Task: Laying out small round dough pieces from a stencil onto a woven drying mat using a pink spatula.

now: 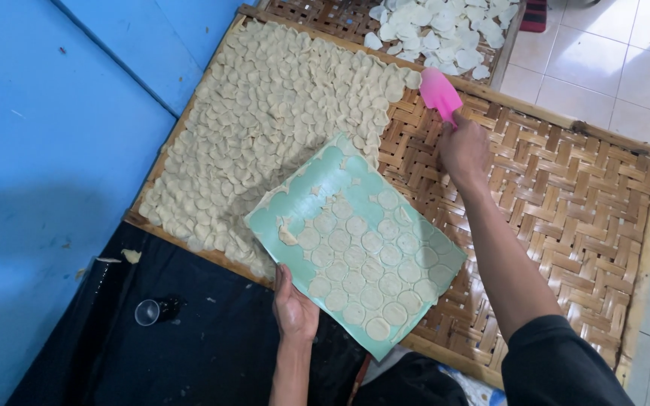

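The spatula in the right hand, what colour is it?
Pink spatula, seen in the head view.

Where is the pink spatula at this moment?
The pink spatula is in the right hand, upper centre of the head view, above the woven tray, beside the dough discs.

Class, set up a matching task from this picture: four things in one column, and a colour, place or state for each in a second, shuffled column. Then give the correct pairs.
Things:
1. spatula
2. green board
3. woven bamboo tray
4. small clear cup

Descriptions:
A. lies on the black cloth, lower left
B. pink, held up in the right hand
C. gripped at its near edge by the left hand, with rows of dough rounds on it
D. its left part is covered with pale dough discs, its right part is bare

Pairs: 1-B, 2-C, 3-D, 4-A
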